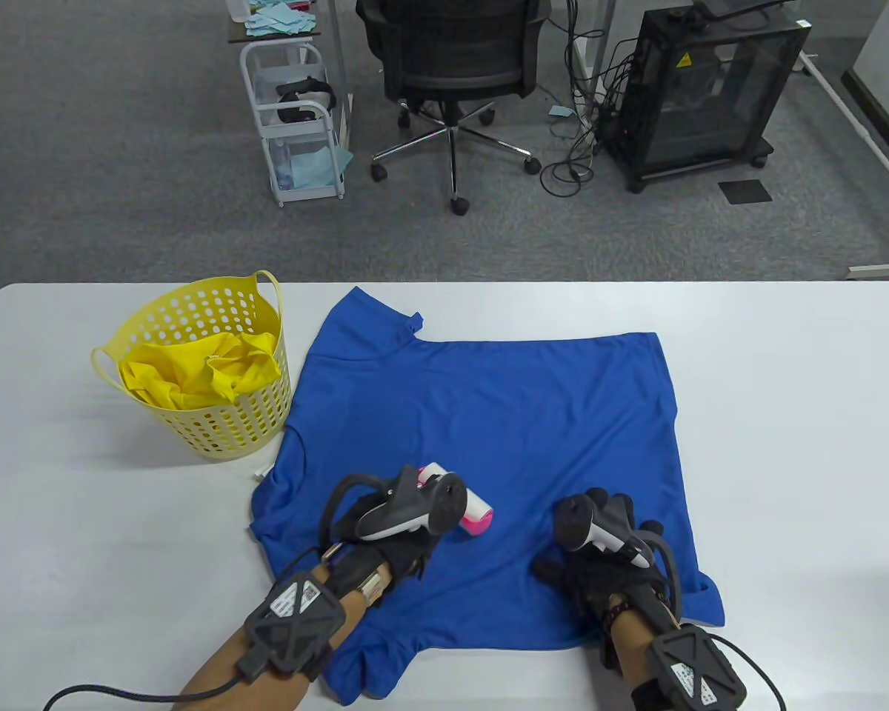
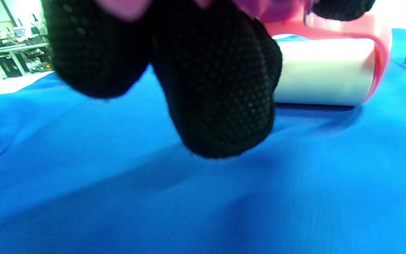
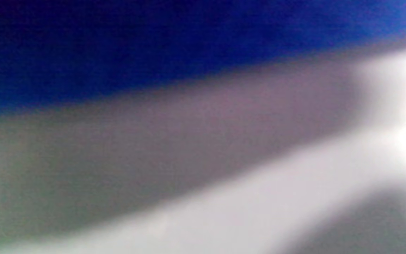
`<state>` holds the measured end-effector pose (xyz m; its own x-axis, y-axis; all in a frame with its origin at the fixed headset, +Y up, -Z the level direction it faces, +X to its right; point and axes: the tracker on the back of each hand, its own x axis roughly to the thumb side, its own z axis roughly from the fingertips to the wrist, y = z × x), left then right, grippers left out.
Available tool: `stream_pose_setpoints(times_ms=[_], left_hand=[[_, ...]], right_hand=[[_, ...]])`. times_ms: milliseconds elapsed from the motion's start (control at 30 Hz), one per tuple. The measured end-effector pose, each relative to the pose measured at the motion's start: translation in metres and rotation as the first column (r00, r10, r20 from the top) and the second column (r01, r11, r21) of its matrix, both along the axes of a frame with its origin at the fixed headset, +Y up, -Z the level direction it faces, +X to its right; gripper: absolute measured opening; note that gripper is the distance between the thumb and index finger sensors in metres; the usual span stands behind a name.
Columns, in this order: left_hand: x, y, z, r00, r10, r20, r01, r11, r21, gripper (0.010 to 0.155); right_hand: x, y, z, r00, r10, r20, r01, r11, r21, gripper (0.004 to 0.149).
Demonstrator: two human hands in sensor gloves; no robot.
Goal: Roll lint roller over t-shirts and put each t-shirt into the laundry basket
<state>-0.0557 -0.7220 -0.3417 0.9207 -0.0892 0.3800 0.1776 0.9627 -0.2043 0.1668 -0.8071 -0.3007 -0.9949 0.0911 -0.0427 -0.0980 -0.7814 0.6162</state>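
Observation:
A blue t-shirt [image 1: 504, 415] lies spread flat on the white table [image 1: 800, 415]. My left hand [image 1: 385, 533] grips the pink handle of a lint roller [image 1: 474, 515], whose white roll [image 2: 324, 72] rests on the shirt's near-left part. My right hand [image 1: 600, 563] lies flat on the shirt near its front edge, fingers spread, pressing the cloth down. A yellow laundry basket [image 1: 207, 429] stands left of the shirt with a yellow t-shirt [image 1: 200, 374] inside. The right wrist view is a blur of blue cloth [image 3: 153, 42] and table.
Beyond the table's far edge stand an office chair [image 1: 452, 67], a white trolley [image 1: 296, 126] and a black cabinet [image 1: 704, 89] with cables on the grey floor. The basket sits close to the shirt's left sleeve.

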Motion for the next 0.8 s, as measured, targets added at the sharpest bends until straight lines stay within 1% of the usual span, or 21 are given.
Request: stream_pose_setpoints(times_ms=[100, 233, 300, 333, 400, 533, 600, 633, 733, 800], left_hand=[[0.026, -0.002, -0.022, 0.999, 0.009, -0.034, -0.008, 1.0, 0.014, 0.059], [0.05, -0.004, -0.05, 0.993, 0.037, -0.108, -0.034, 0.999, 0.03, 0.059], [0.058, -0.006, -0.056, 0.988, 0.046, -0.146, -0.042, 0.999, 0.03, 0.059], [0.061, -0.007, -0.056, 0.986, 0.052, -0.156, -0.047, 0.998, 0.038, 0.059], [0.065, -0.009, -0.051, 0.989, 0.063, -0.132, -0.054, 0.996, 0.065, 0.06], [0.054, -0.008, -0.034, 0.997, 0.035, -0.071, -0.032, 0.998, 0.045, 0.06], [0.036, -0.007, -0.016, 0.999, 0.035, -0.021, -0.035, 0.999, 0.02, 0.06], [0.032, -0.007, -0.012, 0.999, 0.034, -0.012, -0.034, 0.999, 0.018, 0.06], [-0.005, -0.007, 0.024, 0.998, 0.036, 0.044, -0.036, 0.999, -0.007, 0.06], [-0.021, -0.006, 0.039, 0.998, 0.04, 0.054, -0.04, 0.999, -0.013, 0.06]], right_hand=[[0.0, 0.0, 0.0, 1.0, 0.005, 0.002, -0.005, 1.0, 0.0, 0.089], [0.0, -0.001, 0.0, 1.0, 0.001, 0.002, -0.001, 1.0, -0.002, 0.089], [0.0, -0.001, 0.0, 1.0, -0.002, 0.002, 0.002, 1.0, -0.003, 0.089], [0.0, -0.001, 0.0, 1.0, -0.003, 0.002, 0.003, 1.0, -0.002, 0.089], [0.0, -0.001, 0.0, 1.0, -0.007, -0.001, 0.007, 1.0, 0.0, 0.089], [0.0, -0.001, 0.0, 1.0, -0.008, 0.001, 0.008, 1.0, 0.0, 0.089], [0.0, -0.001, 0.0, 1.0, -0.006, 0.001, 0.006, 1.0, 0.002, 0.088], [0.0, -0.001, 0.0, 1.0, -0.005, 0.001, 0.005, 1.0, 0.002, 0.089], [0.0, -0.001, 0.0, 1.0, -0.005, 0.002, 0.005, 1.0, 0.004, 0.089], [0.0, -0.001, 0.001, 1.0, -0.003, 0.002, 0.003, 1.0, 0.002, 0.088]])
